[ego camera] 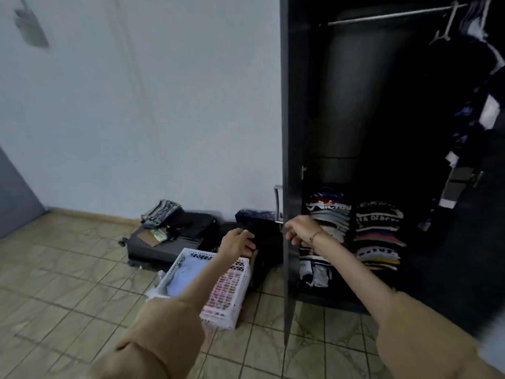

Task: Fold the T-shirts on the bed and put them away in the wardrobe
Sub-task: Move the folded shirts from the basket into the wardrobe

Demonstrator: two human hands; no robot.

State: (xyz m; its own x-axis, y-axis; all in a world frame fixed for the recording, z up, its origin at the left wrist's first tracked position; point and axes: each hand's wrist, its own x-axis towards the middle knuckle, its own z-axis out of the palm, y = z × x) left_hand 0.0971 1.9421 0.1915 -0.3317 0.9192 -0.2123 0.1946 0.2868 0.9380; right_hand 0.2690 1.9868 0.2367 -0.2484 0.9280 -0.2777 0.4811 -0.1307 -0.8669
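Note:
The dark wardrobe [382, 119] stands open, its door [291, 132] edge-on to me. Two stacks of folded T-shirts [378, 233] lie side by side low inside, and more folded clothes [314, 272] lie below the left stack. My right hand [302, 229], a bracelet on its wrist, curls its fingers over the door's edge at the height of the stacks. Left of the door, my left hand [237, 243] hovers with loosely bent fingers and nothing in it. Neither hand has a T-shirt. The bed is out of view.
A white plastic crate [232, 305] with light blue cloth stands on the tiled floor below my left arm. Behind it lie a dark suitcase [169, 244] with clothes on top and a dark box [259, 214]. Garments hang from the rail [396, 15] at the upper right.

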